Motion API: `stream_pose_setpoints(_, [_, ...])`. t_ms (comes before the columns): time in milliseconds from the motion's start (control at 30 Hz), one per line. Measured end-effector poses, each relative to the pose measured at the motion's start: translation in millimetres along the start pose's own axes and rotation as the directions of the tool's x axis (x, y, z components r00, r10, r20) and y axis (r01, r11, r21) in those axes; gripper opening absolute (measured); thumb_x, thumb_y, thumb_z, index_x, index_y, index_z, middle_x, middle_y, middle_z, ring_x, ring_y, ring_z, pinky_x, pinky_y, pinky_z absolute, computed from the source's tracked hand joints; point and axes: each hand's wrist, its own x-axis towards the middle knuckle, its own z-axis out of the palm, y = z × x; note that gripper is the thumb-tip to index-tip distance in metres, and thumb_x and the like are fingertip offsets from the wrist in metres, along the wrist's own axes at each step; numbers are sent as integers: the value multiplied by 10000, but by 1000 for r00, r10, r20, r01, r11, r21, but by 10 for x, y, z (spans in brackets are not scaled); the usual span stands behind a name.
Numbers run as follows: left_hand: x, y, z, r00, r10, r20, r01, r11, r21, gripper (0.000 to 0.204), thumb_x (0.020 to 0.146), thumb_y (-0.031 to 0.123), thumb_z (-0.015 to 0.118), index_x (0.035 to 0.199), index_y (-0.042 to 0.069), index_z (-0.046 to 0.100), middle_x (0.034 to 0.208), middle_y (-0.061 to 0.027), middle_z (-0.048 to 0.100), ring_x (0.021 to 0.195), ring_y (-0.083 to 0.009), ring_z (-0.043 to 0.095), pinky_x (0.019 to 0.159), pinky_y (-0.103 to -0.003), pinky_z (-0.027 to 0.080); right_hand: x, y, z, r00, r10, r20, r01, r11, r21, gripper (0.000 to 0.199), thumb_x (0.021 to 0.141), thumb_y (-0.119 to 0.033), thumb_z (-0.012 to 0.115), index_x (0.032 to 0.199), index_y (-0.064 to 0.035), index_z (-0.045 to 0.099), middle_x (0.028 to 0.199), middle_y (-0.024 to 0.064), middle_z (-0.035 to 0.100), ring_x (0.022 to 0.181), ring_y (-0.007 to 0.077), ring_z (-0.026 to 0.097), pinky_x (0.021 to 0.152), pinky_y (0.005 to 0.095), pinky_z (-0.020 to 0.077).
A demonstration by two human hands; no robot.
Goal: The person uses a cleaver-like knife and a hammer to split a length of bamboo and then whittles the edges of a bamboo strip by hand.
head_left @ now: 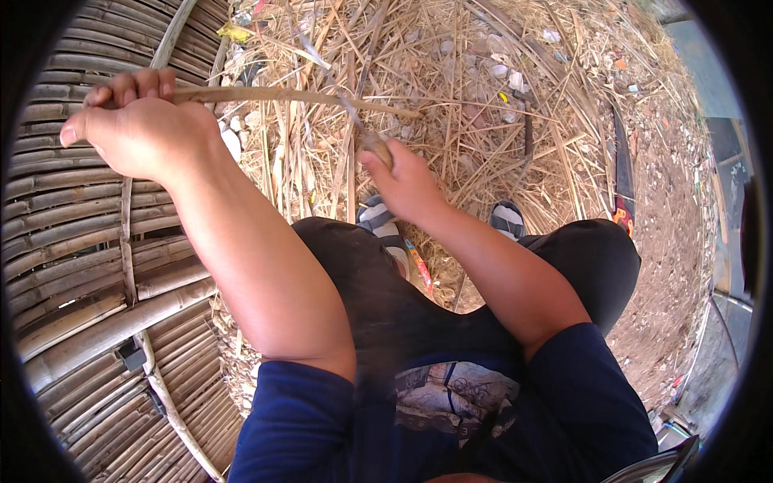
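Observation:
My left hand (153,133) is closed around one end of a long, thin bamboo strip (258,95), which runs to the right, bending slightly. In my right hand (407,181) is the wooden handle of a knife (352,111). Its narrow blade crosses the strip near the thinner far end and touches or nearly touches it. Beyond the blade, the strip's tip hangs over scattered straw-coloured shavings (451,153).
Slatted bamboo panels (72,201) stand along the left. A dark saw blade (622,161) with an orange-red end lies by my right knee. Between my sandalled feet is a red and yellow object (419,266). Stones and a dark stick (528,133) lie among the shavings.

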Motion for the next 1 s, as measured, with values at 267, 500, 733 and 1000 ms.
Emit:
stream_pose_setpoints(267, [127,-30,-152,881,-88,465,263,908,-327,568,990,634,314,791,118,446,639,-13,346,580,-155,290,550,-297,268,-23,63,129,984,-164,-74,176,961,215,399,944,-360,633,1104,-8,532,783,212,657,728,395,670,662,467,498])
stream_pose_setpoints(500, [225,-9,-192,837,-189,513,414,832,-368,488,962,527,313,726,116,431,601,0,316,547,-151,265,514,-295,238,-91,-434,-56,968,-246,46,227,940,255,376,957,-353,635,1044,-2,537,757,185,640,694,332,652,641,432,483])
stream_pose_setpoints(733, [-2,113,6,963,-203,178,243,938,-245,399,967,407,311,678,139,369,572,7,259,516,-140,223,501,-301,212,11,179,157,1000,-21,-6,22,977,211,482,965,-444,595,1002,34,549,771,216,628,727,368,640,702,460,482])
stream_pose_setpoints(1000, [-90,202,79,974,-202,105,221,948,-228,355,956,362,300,695,132,371,604,-1,286,515,-146,231,512,-314,217,-64,-528,-19,954,-292,73,263,926,271,461,993,-440,578,1107,6,558,690,84,573,650,180,598,615,342,467])
